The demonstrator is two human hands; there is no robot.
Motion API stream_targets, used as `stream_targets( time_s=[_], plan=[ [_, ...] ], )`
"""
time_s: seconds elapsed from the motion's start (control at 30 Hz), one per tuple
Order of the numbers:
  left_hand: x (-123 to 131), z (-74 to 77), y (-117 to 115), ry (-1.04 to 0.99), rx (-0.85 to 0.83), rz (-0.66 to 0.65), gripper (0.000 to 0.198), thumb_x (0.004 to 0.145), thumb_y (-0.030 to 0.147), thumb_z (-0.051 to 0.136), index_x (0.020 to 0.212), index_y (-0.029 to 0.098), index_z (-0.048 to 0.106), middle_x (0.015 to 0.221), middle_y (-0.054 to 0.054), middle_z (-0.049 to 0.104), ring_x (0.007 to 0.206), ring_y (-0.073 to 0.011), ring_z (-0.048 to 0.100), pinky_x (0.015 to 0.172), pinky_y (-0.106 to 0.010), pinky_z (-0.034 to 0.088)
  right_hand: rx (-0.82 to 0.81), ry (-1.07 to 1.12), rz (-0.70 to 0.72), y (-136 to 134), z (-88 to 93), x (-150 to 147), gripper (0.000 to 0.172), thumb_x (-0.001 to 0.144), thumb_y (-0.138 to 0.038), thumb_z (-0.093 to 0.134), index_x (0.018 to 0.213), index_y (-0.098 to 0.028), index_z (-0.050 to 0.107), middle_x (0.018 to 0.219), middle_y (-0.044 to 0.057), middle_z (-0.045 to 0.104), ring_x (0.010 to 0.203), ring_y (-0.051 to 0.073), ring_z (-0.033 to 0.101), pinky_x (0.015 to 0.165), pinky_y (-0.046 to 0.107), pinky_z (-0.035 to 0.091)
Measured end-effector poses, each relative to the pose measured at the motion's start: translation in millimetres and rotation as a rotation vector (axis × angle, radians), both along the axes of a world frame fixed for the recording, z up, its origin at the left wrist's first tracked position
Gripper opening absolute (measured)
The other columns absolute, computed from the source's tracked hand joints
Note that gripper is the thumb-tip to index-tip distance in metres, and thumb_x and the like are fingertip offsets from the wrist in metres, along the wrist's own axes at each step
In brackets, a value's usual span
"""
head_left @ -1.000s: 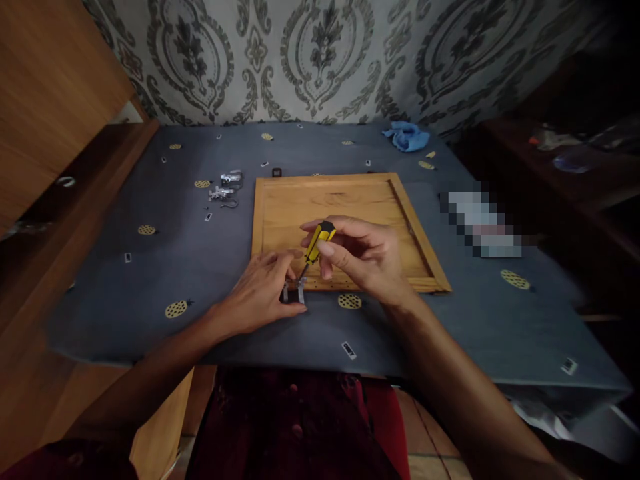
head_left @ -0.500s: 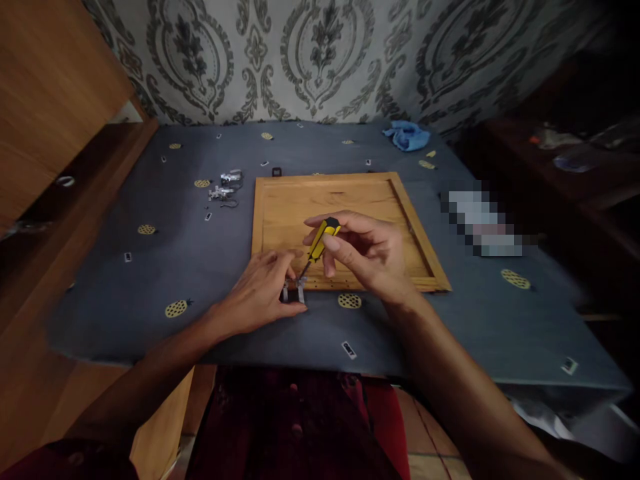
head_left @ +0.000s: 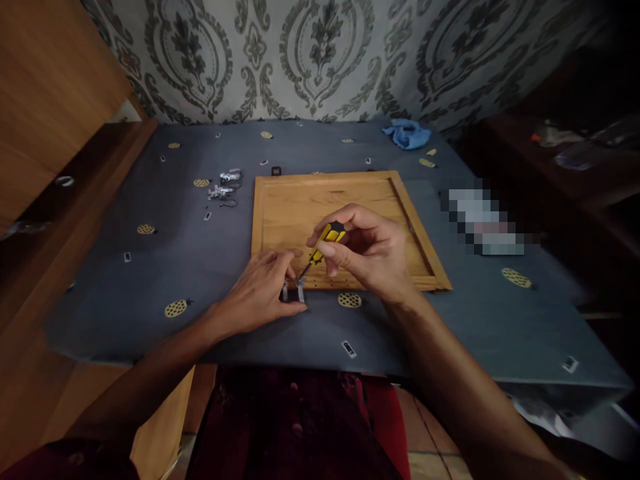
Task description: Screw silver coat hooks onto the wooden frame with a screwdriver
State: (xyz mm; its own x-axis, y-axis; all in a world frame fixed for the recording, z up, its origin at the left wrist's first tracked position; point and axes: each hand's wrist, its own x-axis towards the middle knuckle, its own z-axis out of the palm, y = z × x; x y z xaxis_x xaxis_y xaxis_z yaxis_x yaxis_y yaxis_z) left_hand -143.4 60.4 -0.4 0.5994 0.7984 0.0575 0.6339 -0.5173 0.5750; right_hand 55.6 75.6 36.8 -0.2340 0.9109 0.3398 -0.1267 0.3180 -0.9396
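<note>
A framed wooden door panel lies flat on the cloth-covered table. At its near left corner sits a metal hinge, partly hidden by my left hand. The fingers and thumb of that hand are closed around the hinge, pressing it at the panel's edge. My right hand grips a yellow and black screwdriver by its handle, tilted with the shaft pointing down and left. Its tip meets the hinge; any screw under it is too small to make out.
Loose metal hinges lie to the panel's left. A small black square piece sits behind the panel. A blue cloth is at the back right, and a pixelated item rests to the right. A wooden cabinet borders the left side.
My right hand has shifted its fingers around the screwdriver handle, which now leans slightly more to the right. My left hand and the hinge stay in place.
</note>
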Motion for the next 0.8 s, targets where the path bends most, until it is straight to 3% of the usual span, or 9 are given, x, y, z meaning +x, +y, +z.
stream_targets(
  time_s=[0.1,0.2,0.33,0.5,0.8],
  plan=[
    [-0.3,-0.5,0.1,-0.007,0.008,-0.002,0.058,0.075,0.032,0.084,0.119,0.021,0.049,0.105,-0.004,0.066,0.106,-0.0286,0.063,0.099,-0.047,0.046,0.008,-0.051,0.04,-0.5,-0.2,1.7,0.026,0.085,-0.041,0.078,0.102,-0.022,0.073,0.071,-0.003,0.069,0.048,0.008,0.06,0.048,0.022,0.053],
    [-0.5,0.0,0.4,-0.005,0.003,-0.007,0.056,0.076,0.034,0.082,0.12,0.022,0.05,0.105,-0.004,0.066,0.107,-0.0295,0.063,0.098,-0.048,0.046,0.028,-0.01,0.066,-0.5,-3.0,-0.3,0.021,0.083,-0.037,0.081,0.094,-0.022,0.071,0.065,-0.005,0.066,0.046,0.008,0.06,0.046,0.021,0.054],
    [-0.2,0.5,0.4,-0.007,-0.004,-0.005,0.062,0.077,0.033,0.083,0.126,0.022,0.047,0.106,-0.004,0.067,0.108,-0.0298,0.063,0.098,-0.049,0.046,0.064,0.07,-0.012,-1.1,-5.0,-5.2,0.028,0.075,-0.033,0.088,0.086,-0.023,0.064,0.07,-0.006,0.068,0.042,0.007,0.057,0.038,0.018,0.049],
    [-0.5,-0.3,0.1,-0.022,-0.013,-0.014,0.073,0.077,0.031,0.083,0.135,0.021,0.042,0.107,-0.004,0.069,0.113,-0.03,0.061,0.102,-0.05,0.044,0.122,0.061,-0.14,-1.0,-0.8,-4.5,0.026,0.083,-0.038,0.081,0.086,-0.023,0.061,0.075,-0.004,0.067,0.043,0.006,0.054,0.036,0.019,0.047],
    [-1.1,-1.7,0.4,-0.011,-0.009,-0.013,0.073,0.076,0.033,0.083,0.135,0.021,0.042,0.108,-0.004,0.068,0.113,-0.0299,0.061,0.102,-0.05,0.044,0.042,0.048,-0.083,-0.5,-2.5,-6.7,0.031,0.081,-0.044,0.082,0.086,-0.023,0.059,0.068,-0.006,0.062,0.042,0.007,0.054,0.036,0.02,0.047]
  ],
)
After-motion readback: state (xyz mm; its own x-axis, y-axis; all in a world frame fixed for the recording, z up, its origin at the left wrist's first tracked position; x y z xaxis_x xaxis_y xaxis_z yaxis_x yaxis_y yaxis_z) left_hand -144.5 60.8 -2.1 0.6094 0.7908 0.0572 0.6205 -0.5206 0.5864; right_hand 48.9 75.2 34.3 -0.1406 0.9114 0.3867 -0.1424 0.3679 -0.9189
